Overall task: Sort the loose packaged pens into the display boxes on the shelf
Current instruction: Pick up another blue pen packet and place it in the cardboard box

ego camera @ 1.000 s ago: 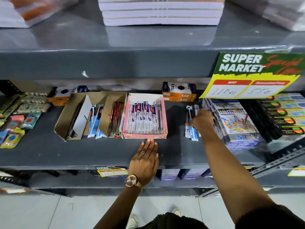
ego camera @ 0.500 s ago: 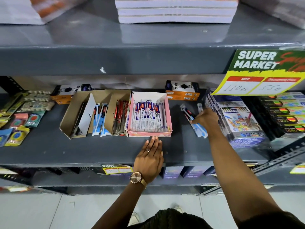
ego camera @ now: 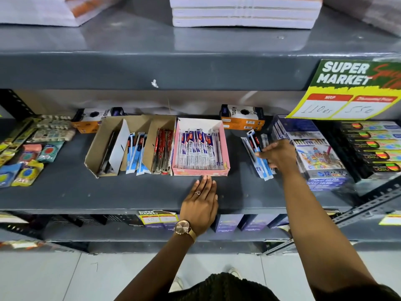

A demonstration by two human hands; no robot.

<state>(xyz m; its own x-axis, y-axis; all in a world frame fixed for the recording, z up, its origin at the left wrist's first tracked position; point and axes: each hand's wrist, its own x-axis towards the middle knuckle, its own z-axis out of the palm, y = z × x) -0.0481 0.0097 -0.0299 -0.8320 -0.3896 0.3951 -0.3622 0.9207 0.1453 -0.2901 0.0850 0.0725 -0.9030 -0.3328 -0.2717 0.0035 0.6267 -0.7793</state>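
A small pile of loose packaged pens (ego camera: pixel 253 146) in blue-and-white sleeves lies on the grey shelf (ego camera: pixel 130 192), right of centre. My right hand (ego camera: pixel 276 155) rests on the pile with its fingers closed around several of them. A pink display box (ego camera: pixel 200 171) full of white-and-blue pen packs stands at the middle. To its left is a brown cardboard box (ego camera: pixel 102 146) with dividers, holding dark pens, blue packs (ego camera: pixel 135 153) and red packs (ego camera: pixel 162 153). My left hand (ego camera: pixel 200 205) lies flat on the shelf, fingertips touching the pink box's front wall.
Colour pencil boxes (ego camera: pixel 316 157) stand right behind my right hand, with highlighter packs (ego camera: pixel 375 146) beyond. Two orange boxes (ego camera: pixel 242 118) sit at the back. Erasers and small packs (ego camera: pixel 28 153) lie at the left. A price sign (ego camera: pixel 351 90) hangs from the upper shelf.
My right hand has closed on the loose pens and shifted them slightly toward me. My left hand has slid forward until its fingertips touch the pink box.
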